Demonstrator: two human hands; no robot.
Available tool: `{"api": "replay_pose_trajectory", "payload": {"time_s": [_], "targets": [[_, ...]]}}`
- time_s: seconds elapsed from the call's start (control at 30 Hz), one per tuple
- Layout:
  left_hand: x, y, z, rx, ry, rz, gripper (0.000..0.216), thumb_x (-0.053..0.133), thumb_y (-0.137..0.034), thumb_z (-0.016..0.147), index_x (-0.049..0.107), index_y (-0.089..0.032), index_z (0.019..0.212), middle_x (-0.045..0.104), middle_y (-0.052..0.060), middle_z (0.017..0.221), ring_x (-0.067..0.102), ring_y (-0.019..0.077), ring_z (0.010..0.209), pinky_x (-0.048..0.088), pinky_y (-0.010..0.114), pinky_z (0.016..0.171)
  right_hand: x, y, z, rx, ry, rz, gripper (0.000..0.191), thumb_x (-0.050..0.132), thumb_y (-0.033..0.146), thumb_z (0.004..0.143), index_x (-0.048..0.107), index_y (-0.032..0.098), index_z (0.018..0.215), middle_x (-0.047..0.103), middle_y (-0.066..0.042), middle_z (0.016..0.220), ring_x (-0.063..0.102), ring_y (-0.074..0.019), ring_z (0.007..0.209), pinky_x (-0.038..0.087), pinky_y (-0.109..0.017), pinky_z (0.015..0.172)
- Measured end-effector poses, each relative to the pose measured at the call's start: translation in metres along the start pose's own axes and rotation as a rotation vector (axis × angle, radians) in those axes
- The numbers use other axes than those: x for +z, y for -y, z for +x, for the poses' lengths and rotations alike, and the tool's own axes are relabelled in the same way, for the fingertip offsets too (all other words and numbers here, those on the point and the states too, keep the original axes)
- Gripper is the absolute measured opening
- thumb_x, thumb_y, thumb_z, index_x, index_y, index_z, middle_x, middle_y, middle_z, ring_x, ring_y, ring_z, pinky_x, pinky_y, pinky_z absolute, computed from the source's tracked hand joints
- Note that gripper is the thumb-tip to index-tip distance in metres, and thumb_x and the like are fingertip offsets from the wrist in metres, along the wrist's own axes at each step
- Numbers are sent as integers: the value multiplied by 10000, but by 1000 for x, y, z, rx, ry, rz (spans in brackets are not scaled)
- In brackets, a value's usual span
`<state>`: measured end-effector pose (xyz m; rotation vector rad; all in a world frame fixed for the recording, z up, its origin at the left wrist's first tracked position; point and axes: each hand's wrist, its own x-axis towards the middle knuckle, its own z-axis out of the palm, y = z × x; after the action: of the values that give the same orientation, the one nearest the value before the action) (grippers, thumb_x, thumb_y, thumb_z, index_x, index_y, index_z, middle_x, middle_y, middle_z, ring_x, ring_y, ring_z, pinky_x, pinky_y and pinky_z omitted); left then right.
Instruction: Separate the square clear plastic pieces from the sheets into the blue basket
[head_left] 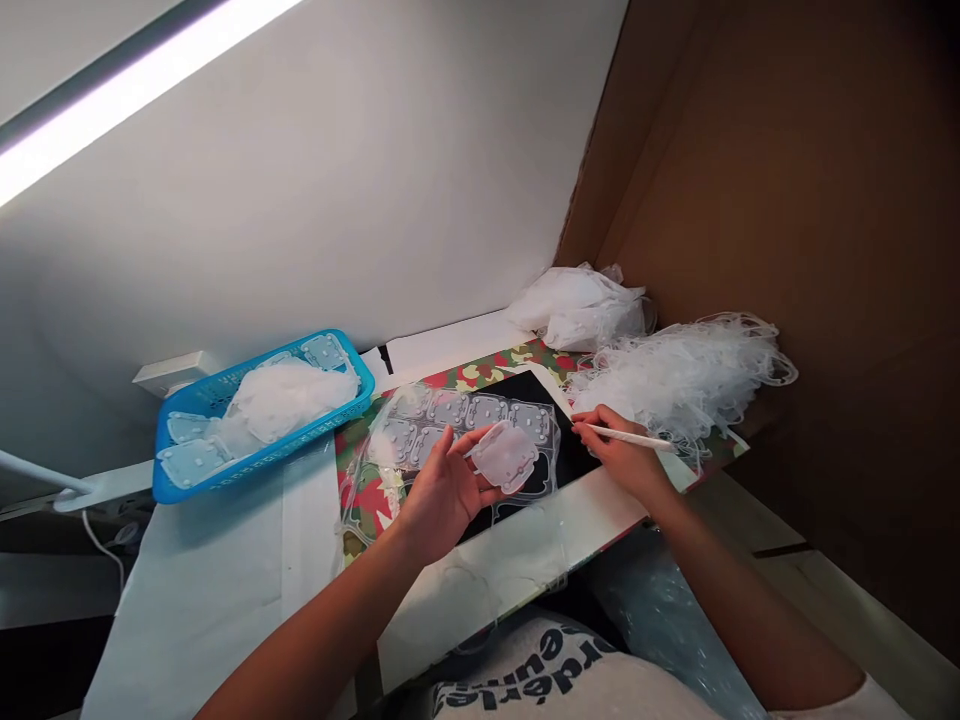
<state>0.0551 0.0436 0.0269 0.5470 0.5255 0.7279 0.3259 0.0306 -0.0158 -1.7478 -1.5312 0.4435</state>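
Note:
My left hand (pixel 446 495) holds a translucent silicone piece (pixel 507 457) with small raised dots, the thumb up and fingers behind it. My right hand (pixel 619 450) is closed around a slim white pen-like tool (pixel 630 436), its tip pointing left, apart from the silicone piece. Under my left hand lies a clear molded sheet (pixel 486 408) with several similar pieces in rows. It rests on a black mat (pixel 574 455) over a camouflage-patterned board (pixel 360 490). What the tool's tip is like is too small to tell.
A blue basket (pixel 262 471) with similar translucent pieces stands at the left. Tangled clear trimmings (pixel 682 375) are heaped at the right, with a white plastic bag (pixel 589 305) behind them. A cardboard wall (pixel 787 180) rises at the right, and a light tube (pixel 142 90) hangs upper left.

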Motion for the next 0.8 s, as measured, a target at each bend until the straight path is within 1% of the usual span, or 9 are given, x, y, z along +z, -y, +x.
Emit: {"api": "replay_pose_trajectory", "payload": {"time_s": [0.07, 0.1, 0.17, 0.2, 0.27, 0.37, 0.47, 0.6, 0.8], "targets": [[-7, 0, 6, 60, -83, 215, 461, 405, -562, 931, 583, -182, 1122, 653, 101, 1059, 646, 216, 874, 515, 342, 759, -2, 4, 5, -32, -53, 12, 157, 559, 328, 877, 575, 222, 761, 730, -50, 1028, 663, -204, 800, 475, -335, 731], [-11, 1, 11, 112, -141, 407, 400, 457, -534, 915, 595, -184, 1051, 651, 72, 965, 631, 198, 816, 502, 309, 710, -1, 6, 8, -62, -51, 45, 156, 562, 322, 878, 577, 221, 761, 724, -51, 1044, 666, -205, 827, 480, -334, 745], [-17, 4, 20, 247, -254, 935, 225, 551, -393, 879, 604, -189, 957, 620, 34, 851, 598, 178, 746, 468, 276, 663, 7, 12, 16, -144, 41, 137, 155, 568, 306, 880, 585, 217, 755, 715, -55, 1060, 669, -208, 891, 490, -334, 781], [-19, 7, 24, 313, -283, 1226, 154, 557, -293, 864, 612, -194, 968, 616, 34, 868, 593, 177, 743, 460, 278, 664, 12, 14, 19, -191, 119, 177, 152, 574, 292, 877, 589, 214, 748, 712, -57, 1059, 668, -211, 922, 493, -336, 801], [-22, 16, 32, 424, -254, 1733, 315, 498, -126, 835, 617, -222, 1110, 620, 68, 1045, 608, 197, 821, 466, 312, 715, 23, 16, 24, -281, 263, 216, 145, 595, 250, 858, 588, 206, 720, 709, -64, 1050, 662, -217, 967, 492, -344, 835], [-23, 34, 38, 544, -136, 2137, 567, 447, -47, 807, 537, -248, 1329, 489, 128, 1396, 559, 284, 1124, 452, 426, 898, 33, 14, 29, -353, 364, 196, 158, 616, 208, 835, 563, 200, 686, 701, -73, 1039, 652, -221, 979, 488, -357, 848], [-27, 49, 41, 579, -91, 2230, 614, 477, -64, 793, 501, -212, 1389, 399, 135, 1509, 362, 339, 1364, 321, 523, 1077, 34, 9, 30, -377, 385, 169, 166, 622, 203, 840, 551, 197, 690, 687, -81, 1045, 643, -221, 980, 484, -362, 848], [-34, 54, 43, 551, -66, 2181, 643, 465, -54, 798, 471, -206, 1423, 418, 137, 1504, 305, 298, 1424, 199, 524, 1168, 31, 8, 31, -389, 415, 146, 162, 623, 197, 851, 560, 192, 701, 679, -80, 1052, 645, -211, 967, 484, -349, 846], [-34, 52, 45, 485, -42, 2074, 684, 454, -8, 760, 474, -173, 1423, 351, 165, 1543, 238, 306, 1461, 201, 530, 1181, 33, 10, 32, -415, 422, 130, 160, 620, 211, 865, 573, 195, 713, 681, -80, 1070, 647, -216, 984, 494, -349, 852]]}}
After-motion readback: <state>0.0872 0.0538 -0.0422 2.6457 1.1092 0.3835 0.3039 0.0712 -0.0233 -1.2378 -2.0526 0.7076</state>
